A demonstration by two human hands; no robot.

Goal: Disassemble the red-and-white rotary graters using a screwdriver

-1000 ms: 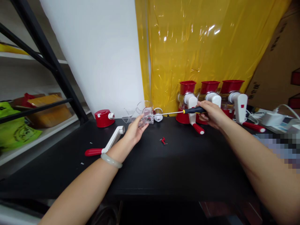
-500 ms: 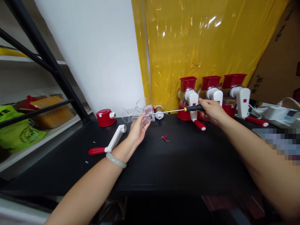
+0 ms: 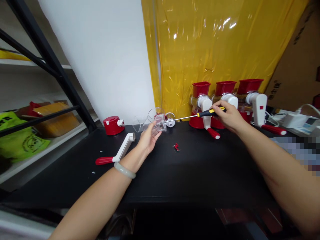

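My left hand point(image 3: 149, 138) is closed around a clear plastic grater housing point(image 3: 160, 120), held on its side above the black table. My right hand point(image 3: 226, 115) grips the black and yellow handle of a screwdriver point(image 3: 185, 118). Its thin metal shaft points left and reaches the housing; where the tip sits I cannot make out. A white drum part with metal coils point(image 3: 170, 120) is just behind the housing. Below lies a small red piece with screws point(image 3: 176, 147). Nearer my left wrist is a white crank handle with a red grip point(image 3: 122, 149).
A round red base point(image 3: 113, 125) stands at the back left. Three assembled red and white rotary graters point(image 3: 200, 103) line the back right. A white plug adapter with cables point(image 3: 295, 119) is beyond them. A black-framed shelf point(image 3: 57, 73) borders the left, on the black table point(image 3: 200, 176).
The housing in my left hand has shifted slightly right and down. My right hand has changed its hold on the screwdriver handle, with the fingers now higher and farther over it.
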